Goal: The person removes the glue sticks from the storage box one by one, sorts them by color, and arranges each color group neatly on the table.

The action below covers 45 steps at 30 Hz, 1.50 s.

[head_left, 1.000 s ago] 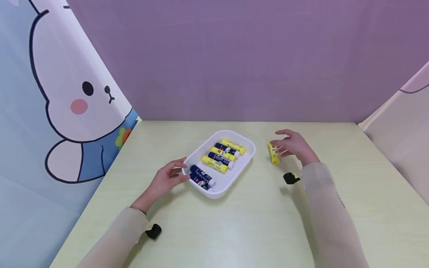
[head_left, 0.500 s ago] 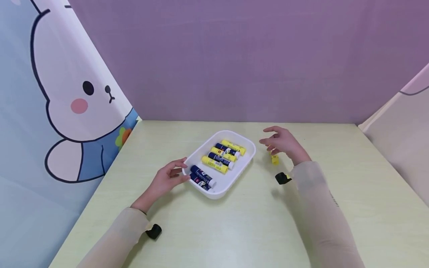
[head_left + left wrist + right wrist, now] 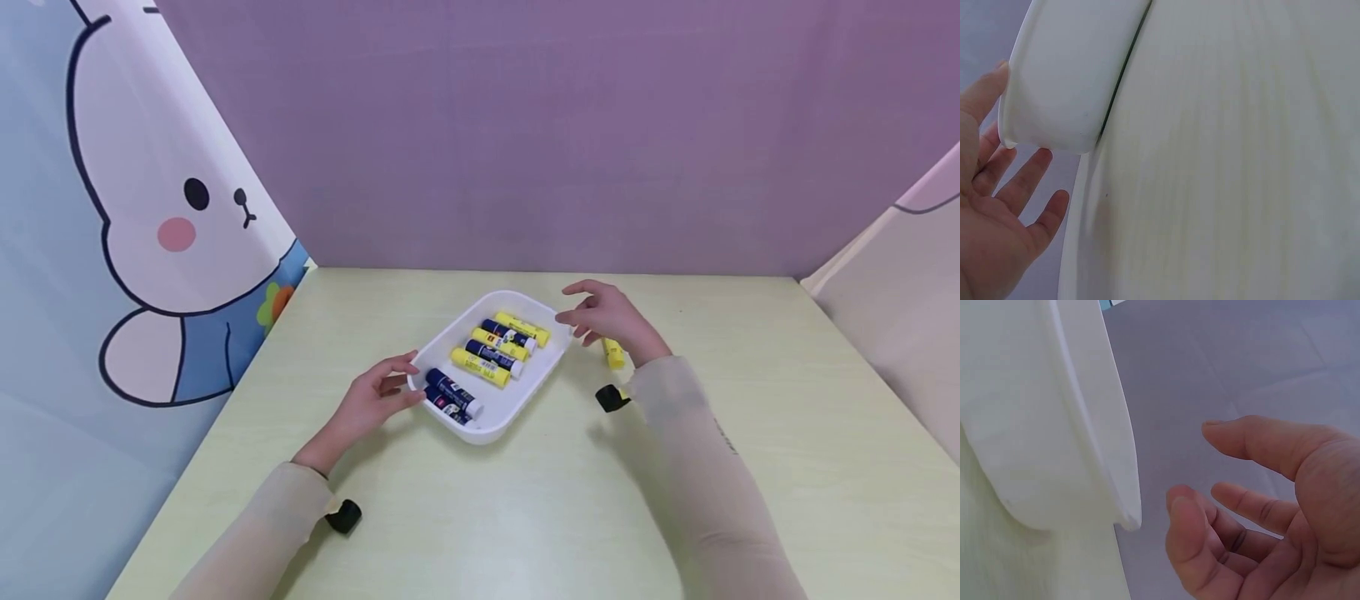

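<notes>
Tabletop [image 3: 540, 517] carries the white tray [image 3: 520, 390] mid-frame. Left hand [image 3: 372, 392] pinches its left end, probably steadying it; right hand [image 3: 611, 317], grip spread (nothing in it), hovers by the tray's upper-right rim. Glue sticks [image 3: 480, 367] lie inside, where walls should stop rolling; one yellow stick [image 3: 614, 353] lies outside, right of centre.

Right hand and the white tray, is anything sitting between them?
Nothing: in the right wrist view, a bare gap separates the right hand from the white tray, with only the purple backdrop showing behind.
</notes>
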### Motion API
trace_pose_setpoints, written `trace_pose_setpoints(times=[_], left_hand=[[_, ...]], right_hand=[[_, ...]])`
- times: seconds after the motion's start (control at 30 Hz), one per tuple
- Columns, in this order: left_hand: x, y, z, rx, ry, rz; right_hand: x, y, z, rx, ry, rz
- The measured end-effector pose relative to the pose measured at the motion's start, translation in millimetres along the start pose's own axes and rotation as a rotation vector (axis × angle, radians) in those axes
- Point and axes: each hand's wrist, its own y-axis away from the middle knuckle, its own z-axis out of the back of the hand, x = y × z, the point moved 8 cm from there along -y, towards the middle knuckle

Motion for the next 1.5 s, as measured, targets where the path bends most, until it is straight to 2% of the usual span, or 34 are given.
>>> trace_pose_setpoints(times=[0.6, 1.03, 1.23, 1.5], left_hand=[[-2.3, 1.5, 0.4, 0.002, 0.0, -0.008], [-0.2, 0.8, 0.6, 0.003, -0.004, 0.004], [-0.9, 0.5, 0.7, 0.002, -0.001, -0.004], [-0.8, 0.3, 0.7, 0.001, -0.008, 0.004]], right_hand=[[23.8, -12.9, -46.5, 0.098, 0.067, 0.055], [32.5, -15.3, -83.0, 0.215, 0.129, 0.07], [37.6, -16.1, -98.1, 0.236, 0.203, 0.115], [38.8, -15.6, -114.8, 0.287, 0.249, 0.113]])
